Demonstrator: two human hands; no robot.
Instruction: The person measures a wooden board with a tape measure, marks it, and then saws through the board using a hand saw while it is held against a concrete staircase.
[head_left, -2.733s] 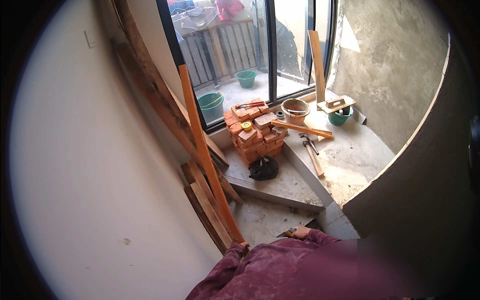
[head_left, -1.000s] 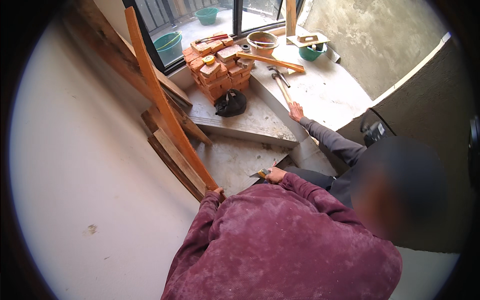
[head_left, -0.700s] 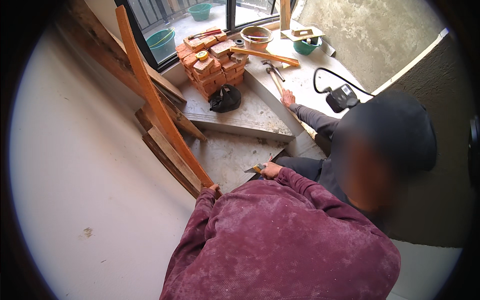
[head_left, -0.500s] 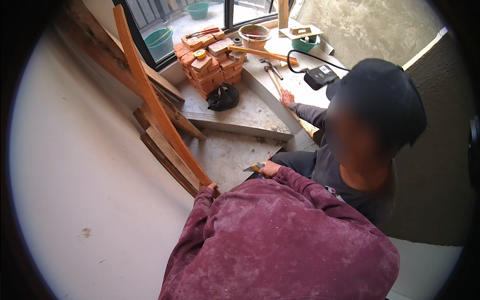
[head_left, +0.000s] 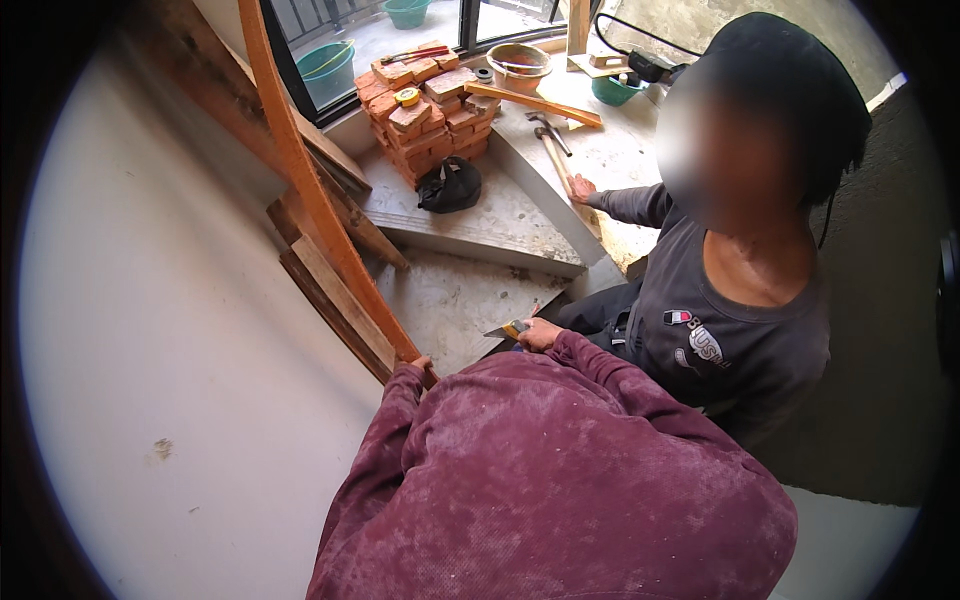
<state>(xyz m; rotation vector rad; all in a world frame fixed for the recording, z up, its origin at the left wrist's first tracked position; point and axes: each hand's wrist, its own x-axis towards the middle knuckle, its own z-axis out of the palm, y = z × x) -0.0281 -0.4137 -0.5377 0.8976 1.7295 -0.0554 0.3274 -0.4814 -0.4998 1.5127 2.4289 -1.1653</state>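
My left hand [head_left: 420, 367] grips the lower part of a long orange-brown board [head_left: 335, 240] propped along the white wall. My right hand [head_left: 540, 335] holds a yellow-and-black-handled tool with a metal blade [head_left: 505, 330], low over a concrete step [head_left: 440, 290]. My maroon sleeves and top fill the lower middle. Close on my right a co-worker [head_left: 740, 310] in a dark cap and grey top reaches out a hand [head_left: 583, 190] to the long wooden handle of a hammer [head_left: 554, 160] on the upper step, beside a second hammer [head_left: 550, 128].
Stacked bricks [head_left: 425, 135] with a tape measure [head_left: 407, 96], a black bag [head_left: 449, 183], mortar bucket [head_left: 518, 75], green basin [head_left: 615, 90] and wooden strip [head_left: 530, 102] lie before the glass door. Other planks [head_left: 300, 270] lean left. A black cabled device [head_left: 648, 65] hangs behind the co-worker's head.
The co-worker has come in from the right, reached to the hammer handle and straightened up, head higher in view. My hands keep their holds on the board and the tool.
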